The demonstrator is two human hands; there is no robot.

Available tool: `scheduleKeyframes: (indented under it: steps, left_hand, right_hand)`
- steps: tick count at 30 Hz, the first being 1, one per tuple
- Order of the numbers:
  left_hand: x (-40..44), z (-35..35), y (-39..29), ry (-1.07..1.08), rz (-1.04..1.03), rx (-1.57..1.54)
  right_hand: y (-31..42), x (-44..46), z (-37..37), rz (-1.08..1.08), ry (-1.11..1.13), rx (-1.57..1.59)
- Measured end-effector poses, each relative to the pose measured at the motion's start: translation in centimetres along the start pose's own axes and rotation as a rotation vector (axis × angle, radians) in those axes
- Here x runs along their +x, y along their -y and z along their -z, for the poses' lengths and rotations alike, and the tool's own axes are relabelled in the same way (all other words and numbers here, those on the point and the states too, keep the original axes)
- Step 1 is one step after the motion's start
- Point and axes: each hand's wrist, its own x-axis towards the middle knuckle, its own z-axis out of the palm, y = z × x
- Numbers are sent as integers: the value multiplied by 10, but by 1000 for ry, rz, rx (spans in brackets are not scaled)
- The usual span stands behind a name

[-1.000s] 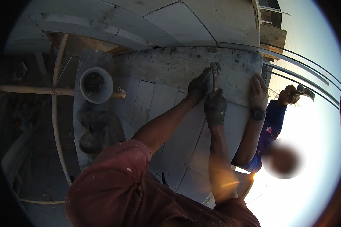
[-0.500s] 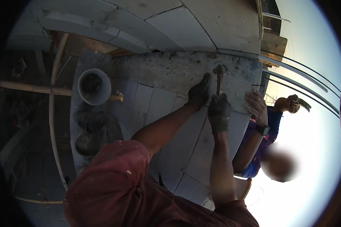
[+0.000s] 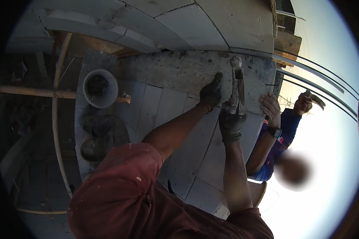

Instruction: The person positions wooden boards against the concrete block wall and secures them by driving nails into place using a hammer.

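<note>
1. One dark-gloved right hand [image 3: 232, 125] is grasping a worn, grey metal claw hammer [image 3: 235, 83] before a stained, grey concrete strip [image 3: 171, 69].
2. The hammer's head is looking larger than half a second ago; probably it is rising from the strip, so no blow is landing.
3. The head's long axis is running up the picture, round face pointing to the top, forked claw pointing down.
4. The left hand [image 3: 211, 92], also gloved, is staying nearby; I cannot tell if it is holding anything.

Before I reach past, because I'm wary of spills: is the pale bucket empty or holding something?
Holding something: dark, lumpy material shows inside the pale bucket, seen through its open top. How full, I cannot tell.
</note>
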Motion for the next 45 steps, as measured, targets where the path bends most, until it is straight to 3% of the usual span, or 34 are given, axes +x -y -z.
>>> scheduleKeyframes:
  steps: [1, 2, 4, 8, 10, 11, 13, 15, 17, 19, 23, 25, 28, 31, 32, 34, 38, 40, 41, 43, 45]
  left_hand:
    - [-1, 5, -3, 6, -2, 3]
    - [0, 10, -7, 62, 40, 39]
    - [-1, 17, 1, 90, 60, 57]
    - [-43, 43, 47, 41, 202, 59]
    - [-82, 57, 74, 72, 278, 62]
    - [-105, 56, 98, 72, 302, 47]
    - [-146, 52, 154, 20, 237, 71]
    - [-178, 75, 169, 124, 496, -12]
    - [-205, 85, 197, 124, 527, 67]
    - [-233, 92, 232, 186, 617, 112]
    - [-244, 77, 330, 177, 679, 128]
    - [-245, 98, 313, 187, 633, 227]
    - [-240, 103, 308, 172, 651, 218]
    - [-228, 109, 308, 132, 707, 98]
    - [-236, 111, 305, 135, 734, 69]
    - [-242, 101, 336, 141, 754, 45]
    - [-235, 96, 351, 149, 721, 44]
    - [-234, 104, 353, 163, 672, 98]
    - [-237, 107, 353, 179, 646, 128]
    - [-245, 112, 334, 151, 700, 37]
    - [-221, 120, 334, 90, 725, -63]
  right_hand:
    - [-10, -7, -7, 161, -90, -31]
    - [-21, -8, -12, 158, -92, -33]
    - [-20, 6, -17, -181, 298, -238]
    - [10, 14, 3, -255, 192, -87]
    - [4, 7, -3, 166, -204, -44]
    - [-5, 1, -10, 158, -196, -42]
    - [-27, 0, -27, -292, 301, -166]
    - [-30, -2, -31, -287, 270, -144]
    - [-19, 5, -25, -264, 261, -133]
    - [23, 7, 2, -142, -10, 109]
    - [-25, -13, -30, -86, -23, 1]
    - [-29, 3, -32, -323, 355, -225]
    - [10, -1, -5, -172, 178, 32]
    - [-8, -21, -21, 13, -11, -47]
    - [-21, -23, -29, -2, -8, -49]
    - [-45, -4, -46, -229, 252, -187]
    - [6, -2, -9, -227, 171, -12]
    - [8, -12, -9, 86, -149, 77]
    - [-10, -15, -23, 74, -151, 75]
    - [-58, -19, -60, -183, 205, -137]
    - [-35, -3, -48, -205, 186, -99]
